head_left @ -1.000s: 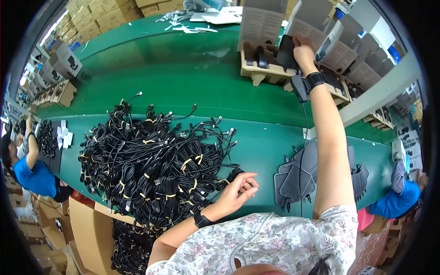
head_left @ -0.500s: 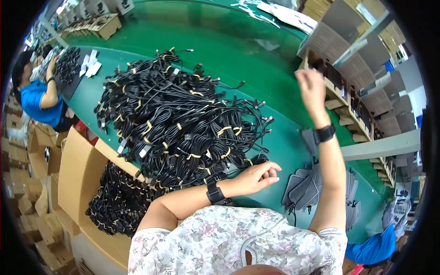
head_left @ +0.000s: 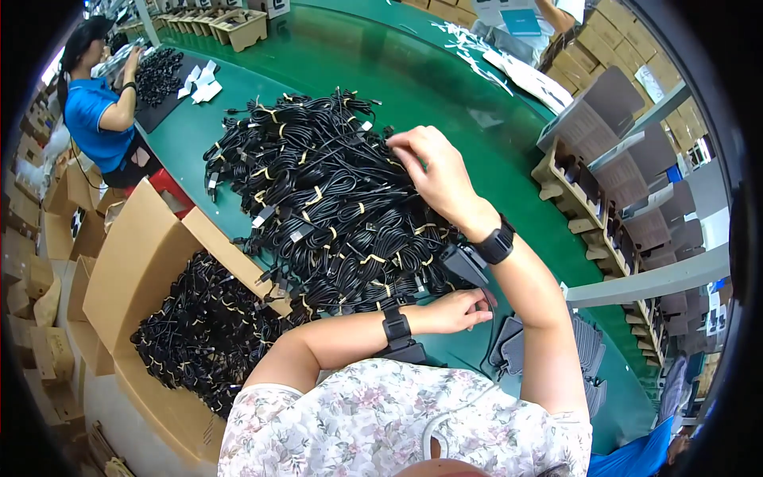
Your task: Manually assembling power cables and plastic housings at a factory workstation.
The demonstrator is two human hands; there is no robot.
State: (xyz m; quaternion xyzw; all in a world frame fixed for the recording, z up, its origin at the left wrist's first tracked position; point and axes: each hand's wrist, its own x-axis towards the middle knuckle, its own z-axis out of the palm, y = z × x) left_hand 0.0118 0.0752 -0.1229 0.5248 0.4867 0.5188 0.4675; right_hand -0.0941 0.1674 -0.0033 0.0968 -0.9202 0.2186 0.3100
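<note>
In the head view, I have the right hand [head_left: 433, 171] above centre, bent over the upper right edge of a pile of black cables [head_left: 334, 191]. Its fingers point left, with the tips at the cables there; I cannot tell whether that grip has closed on one.

The left hand [head_left: 461, 312] is lower, right of centre, near the pile's bottom right end. Its grip looks loosely open, fingers half curled and pointing right.

The pile fills the middle of the frame on the green bench [head_left: 195, 135], its long axis slanting from upper left to lower right. The tied bundles lie at mixed angles; many in the upper part follow that slant, and several plugs stick out at the left edge, pointing down and left. Tan ties cross the bundles.

At lower left I see an open carton [head_left: 131, 278] with more black cables in it. Grey pouches [head_left: 584, 342] lie at lower right, beyond the right forearm. Cardboard trays [head_left: 584, 213] run down the right side. A co-worker [head_left: 99, 119] in blue is at upper left.
</note>
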